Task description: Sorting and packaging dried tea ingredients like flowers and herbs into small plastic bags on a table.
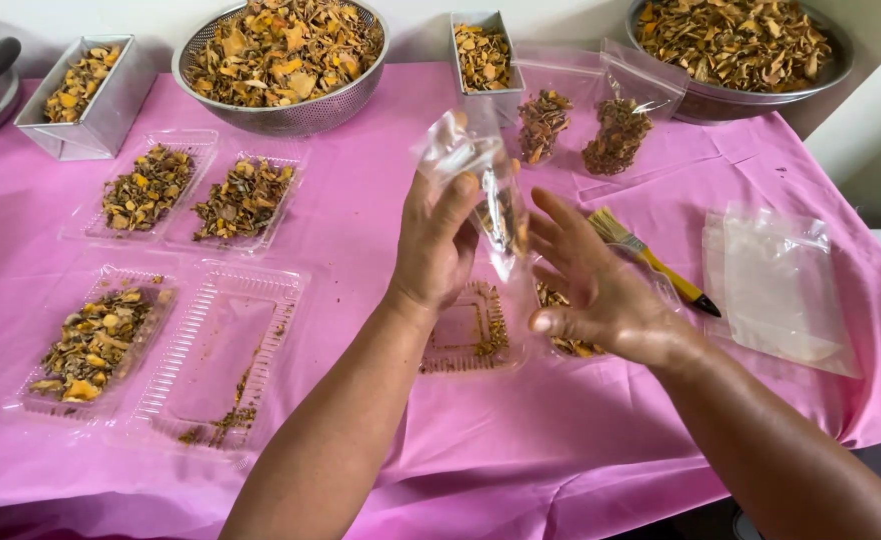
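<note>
Along the left edge of the table [581, 440], clear plastic trays [101, 345] hold dried orange-brown chips; one tray [223, 350] beside them is almost bare. At the far edge stand a metal colander [281, 55] and a metal tin [89, 95], both filled. Above the table's middle, the left hand [436, 245] has its fingers clamped on a small clear bag [481, 175], held upright, long axis near vertical, chips settled low inside. The right hand [591, 290] sits just right of the bag, fingers [561, 225] spread apart, tips near or touching its lower part. The left hand is the nearer. Towards the right edge lie a yellow-handled brush [651, 260] and a stack of unfilled bags [781, 290].
</note>
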